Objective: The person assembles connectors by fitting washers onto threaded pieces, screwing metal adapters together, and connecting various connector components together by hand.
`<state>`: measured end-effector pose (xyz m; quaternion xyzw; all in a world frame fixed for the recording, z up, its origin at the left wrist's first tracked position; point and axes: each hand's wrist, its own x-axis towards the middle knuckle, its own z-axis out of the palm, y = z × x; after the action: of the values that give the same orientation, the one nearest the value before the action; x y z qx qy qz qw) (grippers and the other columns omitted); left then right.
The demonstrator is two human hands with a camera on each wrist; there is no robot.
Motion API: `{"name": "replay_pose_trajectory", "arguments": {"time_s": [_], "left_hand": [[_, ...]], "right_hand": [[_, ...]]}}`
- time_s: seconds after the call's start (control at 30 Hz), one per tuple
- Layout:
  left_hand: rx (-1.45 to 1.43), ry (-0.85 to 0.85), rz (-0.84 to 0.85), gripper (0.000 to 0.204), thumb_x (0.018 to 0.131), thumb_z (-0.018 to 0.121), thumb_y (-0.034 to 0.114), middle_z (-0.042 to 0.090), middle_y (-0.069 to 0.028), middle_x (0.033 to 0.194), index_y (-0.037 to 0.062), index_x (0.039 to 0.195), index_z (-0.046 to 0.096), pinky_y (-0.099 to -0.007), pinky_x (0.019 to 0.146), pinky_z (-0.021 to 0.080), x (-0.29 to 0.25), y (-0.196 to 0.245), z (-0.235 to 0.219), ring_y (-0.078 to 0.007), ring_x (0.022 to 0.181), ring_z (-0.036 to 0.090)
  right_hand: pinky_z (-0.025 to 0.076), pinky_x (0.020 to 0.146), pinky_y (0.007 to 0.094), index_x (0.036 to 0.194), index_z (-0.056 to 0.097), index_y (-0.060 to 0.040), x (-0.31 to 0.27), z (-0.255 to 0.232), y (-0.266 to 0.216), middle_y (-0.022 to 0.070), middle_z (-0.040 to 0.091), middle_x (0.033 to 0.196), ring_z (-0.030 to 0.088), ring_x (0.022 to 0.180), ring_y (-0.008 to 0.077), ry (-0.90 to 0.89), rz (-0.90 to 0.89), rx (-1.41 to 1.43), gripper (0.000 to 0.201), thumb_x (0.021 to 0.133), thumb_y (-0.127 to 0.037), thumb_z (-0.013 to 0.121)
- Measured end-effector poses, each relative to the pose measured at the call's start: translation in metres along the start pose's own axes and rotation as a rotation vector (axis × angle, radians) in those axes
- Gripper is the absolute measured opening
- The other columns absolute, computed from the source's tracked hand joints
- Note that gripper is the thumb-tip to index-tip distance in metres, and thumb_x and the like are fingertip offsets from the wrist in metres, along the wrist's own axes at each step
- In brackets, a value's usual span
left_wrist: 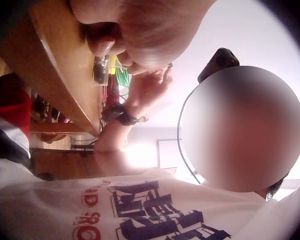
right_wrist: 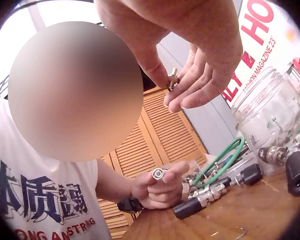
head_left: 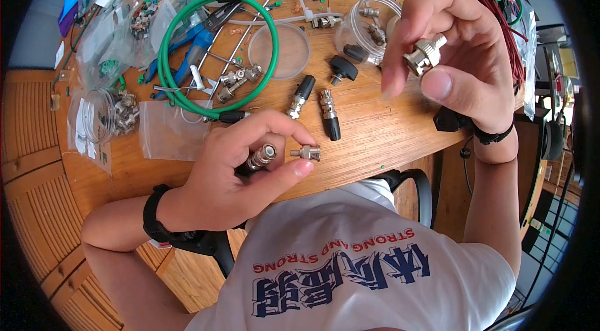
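My left hand [head_left: 209,172] is held over the table's near edge. Its thumb and index fingertip pinch a small silver BNC connector [head_left: 307,153]. A second BNC connector [head_left: 262,156], with a dark rear end, is tucked in the curled fingers of the same hand. Raised at the right, my right hand [head_left: 478,50] pinches another silver BNC connector [head_left: 425,56] between thumb and fingers; the right wrist view shows this connector [right_wrist: 172,80] from the side. On the wood between the hands lie two BNC connectors with black boots, one tilted [head_left: 301,97] and one nearly upright in view [head_left: 329,115].
A green cable loop [head_left: 275,50] lies over blue-handled pliers [head_left: 199,44] and a wire rack. Clear jars [head_left: 350,34] with connectors, a round lid [head_left: 279,50], a black knob-like part [head_left: 342,69] and bags of small parts [head_left: 103,50] surround the work area.
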<state>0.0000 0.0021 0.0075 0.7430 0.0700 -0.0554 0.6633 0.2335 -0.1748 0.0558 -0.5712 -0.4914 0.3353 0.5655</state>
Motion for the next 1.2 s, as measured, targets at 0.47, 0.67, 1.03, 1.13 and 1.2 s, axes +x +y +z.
{"name": "replay_pose_trajectory", "arguments": {"time_s": [0.47, 0.67, 1.03, 1.13, 1.2], "left_hand": [[0.366, 0.242, 0.186, 0.024, 0.082, 0.081, -0.002, 0.041, 0.0083, 0.055, 0.0079, 0.1, 0.068, -0.0203, 0.049, 0.027, 0.001, -0.007, 0.012, 0.0014, 0.049, 0.038], [0.4, 0.248, 0.173, 0.027, 0.08, 0.08, -0.002, 0.041, 0.0074, 0.053, 0.01, 0.102, 0.068, -0.0217, 0.048, 0.027, 0.003, -0.007, 0.012, -0.0001, 0.046, 0.038], [0.371, 0.231, 0.137, 0.026, 0.08, 0.08, -0.001, 0.039, 0.0086, 0.053, 0.0098, 0.101, 0.068, -0.0209, 0.048, 0.027, 0.002, -0.008, 0.012, 0.0009, 0.047, 0.038], [0.346, 0.201, 0.125, 0.026, 0.08, 0.08, 0.0, 0.04, 0.0094, 0.053, 0.0092, 0.1, 0.068, -0.0207, 0.049, 0.026, 0.003, -0.006, 0.009, 0.0013, 0.048, 0.037], [0.331, 0.184, 0.119, 0.026, 0.08, 0.081, 0.0, 0.04, 0.0097, 0.054, 0.0089, 0.1, 0.068, -0.0206, 0.049, 0.026, 0.003, -0.006, 0.008, 0.0015, 0.048, 0.037]], "right_hand": [[0.053, 0.065, 0.0353, 0.1, 0.072, -0.0002, -0.007, 0.007, 0.006, 0.0118, 0.07, 0.083, 0.069, 0.07, 0.0301, -0.353, -0.286, -0.52, 0.022, 0.081, -0.004, 0.082], [0.055, 0.071, 0.0474, 0.098, 0.062, 0.0028, -0.011, 0.008, 0.011, 0.0142, 0.065, 0.09, 0.067, 0.084, 0.0364, -0.496, -0.243, -0.862, 0.02, 0.081, -0.004, 0.07], [0.049, 0.057, 0.0364, 0.107, 0.071, 0.0005, -0.009, 0.017, 0.01, 0.0058, 0.056, 0.074, 0.061, 0.063, 0.0233, -0.462, -0.421, -0.872, 0.028, 0.083, -0.012, 0.078], [0.044, 0.049, 0.0323, 0.116, 0.074, 0.0005, -0.013, 0.024, 0.025, 0.0006, 0.052, 0.068, 0.056, 0.056, 0.0154, -0.529, -0.607, -0.837, 0.034, 0.086, -0.015, 0.078], [0.049, 0.055, 0.0357, 0.119, 0.067, 0.0061, -0.016, 0.022, 0.018, 0.0044, 0.056, 0.071, 0.063, 0.063, 0.0208, -0.597, -0.529, -0.815, 0.049, 0.075, -0.014, 0.069]]}}
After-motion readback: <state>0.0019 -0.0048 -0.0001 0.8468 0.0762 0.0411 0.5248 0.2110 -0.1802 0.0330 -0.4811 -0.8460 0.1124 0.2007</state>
